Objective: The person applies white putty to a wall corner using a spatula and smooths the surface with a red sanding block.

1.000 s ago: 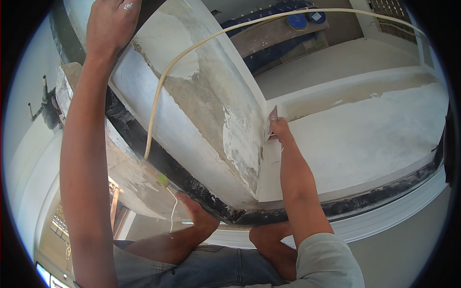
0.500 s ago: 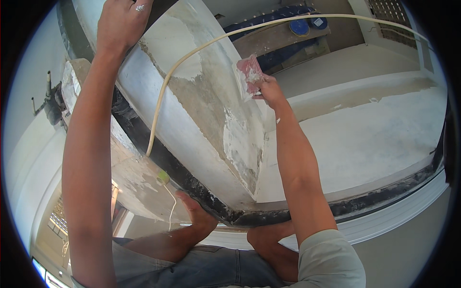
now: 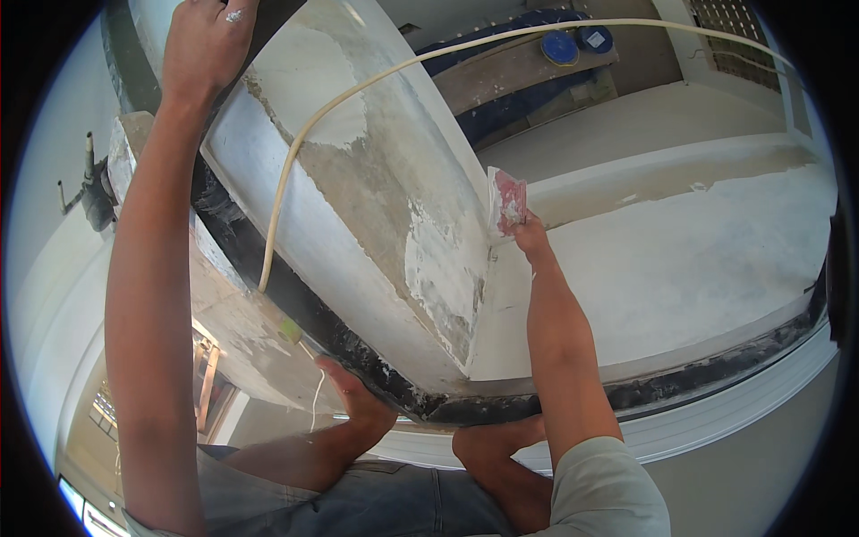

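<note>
My right hand (image 3: 531,236) grips a flat reddish-pink putty spreader (image 3: 509,195), its face smeared with white putty. The spreader is at the inner corner where the slanted wall panel (image 3: 376,206) meets the white ledge. Beige and grey patches show between white coats on that panel. High at the upper left, my left hand (image 3: 208,45) has a dab of white putty on its knuckles. Its fingers run out at the frame's top edge, so what they hold or touch is hidden.
A cream hose or cable (image 3: 288,170) arches across the panel toward the upper right. Blue round lids (image 3: 560,47) lie on a plank (image 3: 501,80) below. My bare feet (image 3: 358,394) stand by the black-edged rim (image 3: 313,309). Pipe stubs (image 3: 92,183) stick out at left.
My right hand has brought the spreader down and to the right, from the panel's upper edge toward the inner corner. My left hand has shifted slightly left, as the whole view has moved a little.
</note>
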`<action>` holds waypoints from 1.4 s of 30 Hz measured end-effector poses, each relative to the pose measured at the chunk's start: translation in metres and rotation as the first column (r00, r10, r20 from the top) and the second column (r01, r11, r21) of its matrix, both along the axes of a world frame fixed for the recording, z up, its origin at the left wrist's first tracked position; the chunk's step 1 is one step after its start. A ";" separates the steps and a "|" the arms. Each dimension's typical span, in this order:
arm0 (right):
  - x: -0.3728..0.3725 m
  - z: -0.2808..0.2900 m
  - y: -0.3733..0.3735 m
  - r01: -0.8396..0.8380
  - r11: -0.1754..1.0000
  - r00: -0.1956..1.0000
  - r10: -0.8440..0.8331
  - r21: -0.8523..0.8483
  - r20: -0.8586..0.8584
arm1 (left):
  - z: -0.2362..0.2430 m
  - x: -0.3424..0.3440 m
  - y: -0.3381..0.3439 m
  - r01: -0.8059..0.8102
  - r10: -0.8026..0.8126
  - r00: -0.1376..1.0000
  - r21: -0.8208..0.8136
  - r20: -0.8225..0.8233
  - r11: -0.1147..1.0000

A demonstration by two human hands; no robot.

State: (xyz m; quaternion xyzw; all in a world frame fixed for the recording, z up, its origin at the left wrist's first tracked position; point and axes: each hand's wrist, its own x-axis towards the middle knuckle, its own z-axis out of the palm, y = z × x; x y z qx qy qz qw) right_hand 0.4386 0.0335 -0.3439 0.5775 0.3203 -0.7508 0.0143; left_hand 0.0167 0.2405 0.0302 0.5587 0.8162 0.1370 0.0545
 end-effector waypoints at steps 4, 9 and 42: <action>-0.015 -0.001 -0.033 -0.439 0.887 0.883 0.397 0.145 0.249 | 0.003 0.012 -0.001 0.031 -0.031 0.999 0.004 -0.042 1.000; -0.012 -0.008 -0.041 -0.561 0.821 0.807 0.512 0.108 0.294 | -0.043 -0.004 0.029 -0.325 0.329 0.920 0.051 -0.213 0.944; -0.021 0.198 0.125 -0.279 0.949 0.954 0.291 -0.146 0.065 | 0.010 -0.027 0.000 -0.055 0.043 0.997 -0.196 -0.065 0.979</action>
